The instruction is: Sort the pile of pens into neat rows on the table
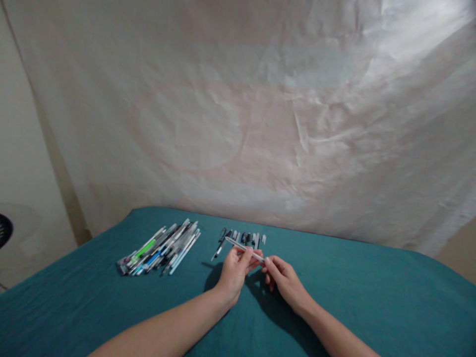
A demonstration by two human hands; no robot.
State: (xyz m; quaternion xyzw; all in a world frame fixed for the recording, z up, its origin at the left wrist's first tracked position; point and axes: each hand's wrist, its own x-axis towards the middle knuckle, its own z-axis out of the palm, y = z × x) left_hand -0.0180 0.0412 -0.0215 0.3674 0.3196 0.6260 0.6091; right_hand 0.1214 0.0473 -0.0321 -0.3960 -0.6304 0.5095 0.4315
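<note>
A slim, pale pen point(238, 243) slants between my two hands above the table. My left hand point(237, 270) is closed round its middle, thumb on top. At the pen's lower right end, the thumb and fingertips of my right hand point(282, 278) pinch it. Just behind my hands lies a row of pen caps and pen parts point(244, 237), dark and clear ones, partly covered by the left hand and the pen. A thin dark pen piece point(219, 248) lies slanted at the left of that row.
To the left, a loose pile of pens point(174, 243) in white, black, blue and bright green lies on the teal tablecloth point(353, 297). A wrinkled pale sheet point(260, 124) hangs behind the table. A dark round object point(4, 231) shows at the far left edge.
</note>
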